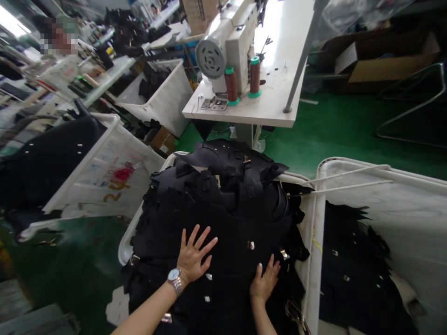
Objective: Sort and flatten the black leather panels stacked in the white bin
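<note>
Both palms are laid flat, fingers spread, left hand (194, 253) and right hand (264, 280), on the heaped pile of black buckled fabric pieces (223, 218) in the white plastic bin (316, 242). Looks like pressing down; grabbing a piece probably calls for curled fingers.

Orange hand-painted digits, seemingly "24", with a red smudge above them, mark the side of the white bin (104, 181) at left. No other writing is legible.
</note>
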{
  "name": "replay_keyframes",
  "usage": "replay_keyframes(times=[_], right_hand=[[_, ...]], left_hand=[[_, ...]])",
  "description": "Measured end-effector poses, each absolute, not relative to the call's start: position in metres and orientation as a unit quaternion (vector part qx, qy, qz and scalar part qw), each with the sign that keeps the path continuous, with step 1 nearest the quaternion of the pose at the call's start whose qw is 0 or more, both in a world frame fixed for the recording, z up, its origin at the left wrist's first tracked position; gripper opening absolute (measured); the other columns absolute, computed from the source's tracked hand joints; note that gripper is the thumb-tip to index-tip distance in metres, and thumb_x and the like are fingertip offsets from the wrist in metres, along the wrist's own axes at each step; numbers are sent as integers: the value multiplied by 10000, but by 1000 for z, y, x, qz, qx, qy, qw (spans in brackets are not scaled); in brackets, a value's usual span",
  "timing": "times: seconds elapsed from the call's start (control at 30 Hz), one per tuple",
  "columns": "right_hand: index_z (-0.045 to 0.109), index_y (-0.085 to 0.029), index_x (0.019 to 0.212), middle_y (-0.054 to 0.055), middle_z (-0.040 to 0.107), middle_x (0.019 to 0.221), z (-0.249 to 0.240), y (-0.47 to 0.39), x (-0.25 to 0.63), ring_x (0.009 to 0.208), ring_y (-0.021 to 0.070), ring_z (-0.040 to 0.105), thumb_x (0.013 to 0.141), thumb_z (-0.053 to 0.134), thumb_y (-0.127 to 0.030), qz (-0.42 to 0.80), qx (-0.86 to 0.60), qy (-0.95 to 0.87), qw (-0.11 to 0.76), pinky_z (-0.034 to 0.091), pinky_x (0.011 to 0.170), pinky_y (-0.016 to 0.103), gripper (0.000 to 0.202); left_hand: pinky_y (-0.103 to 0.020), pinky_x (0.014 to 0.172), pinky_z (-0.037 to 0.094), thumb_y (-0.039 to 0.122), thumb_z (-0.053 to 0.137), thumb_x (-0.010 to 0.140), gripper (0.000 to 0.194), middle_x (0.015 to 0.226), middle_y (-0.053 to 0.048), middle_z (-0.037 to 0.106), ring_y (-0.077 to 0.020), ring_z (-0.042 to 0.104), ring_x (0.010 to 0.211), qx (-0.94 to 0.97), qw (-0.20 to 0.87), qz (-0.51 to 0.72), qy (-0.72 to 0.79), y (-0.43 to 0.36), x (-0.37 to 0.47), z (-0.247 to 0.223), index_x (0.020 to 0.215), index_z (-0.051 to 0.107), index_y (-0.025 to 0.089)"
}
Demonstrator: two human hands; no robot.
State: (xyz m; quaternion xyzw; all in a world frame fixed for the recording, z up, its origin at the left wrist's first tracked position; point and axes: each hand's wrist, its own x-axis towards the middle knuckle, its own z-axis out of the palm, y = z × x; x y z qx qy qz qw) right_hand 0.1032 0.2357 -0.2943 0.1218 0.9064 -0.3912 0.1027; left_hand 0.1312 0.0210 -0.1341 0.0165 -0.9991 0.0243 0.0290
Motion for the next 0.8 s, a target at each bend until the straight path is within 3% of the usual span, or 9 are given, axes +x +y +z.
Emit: replay_keyframes(times=[0.13,0.3,0.4,0.53,0.67,0.8], right_hand=[[183,-88,1344,213,117,1390,-309,233,98,1288,313,61,830,117,-533,-412,146,891,120,110,957,592,683],[245,-39,1318,237,137,1377,-311,217,77,1281,336,67,819,123,-543,-432,134,882,134,107,956,600,719],[267,-34,1311,237,176,1368,-280,233,73,1272,322,141,826,200,-509,-464,106,868,143,197,977,534,682],[445,-159,1222,95,365,1319,-215,299,97,1208,187,341,812,364,-386,-512,32,847,139,303,994,332,475],[591,-149,1027,95,563,1111,-175,383,151,1052,185,502,791,390,-312,-549,44,823,139,388,930,335,350],[631,-133,945,117,611,1014,-178,465,195,954,228,560,715,441,-383,-533,154,815,166,472,805,346,389]], left_hand=[[-586,1004,60,276,509,700,499,1279,-33,449,-317,228,1260,14,49,29,-998,24,118,-159,1189,459,358],[-589,998,81,273,475,732,470,1332,-58,373,-318,224,1263,20,28,46,-998,12,107,-158,1199,459,326],[-564,1009,89,284,430,763,443,1355,-73,332,-292,219,1271,11,27,63,-998,13,102,-144,1204,463,279],[-564,1012,70,277,364,812,412,1366,-81,310,-271,241,1265,-18,27,59,-998,28,100,-120,1212,455,240],[-569,1010,68,297,335,840,380,1347,-111,340,-284,302,1233,-38,45,27,-998,47,109,-96,1171,498,205],[-589,992,106,292,324,849,376,1336,-157,341,-317,304,1224,-7,59,1,-998,75,125,-75,1133,522,147]])
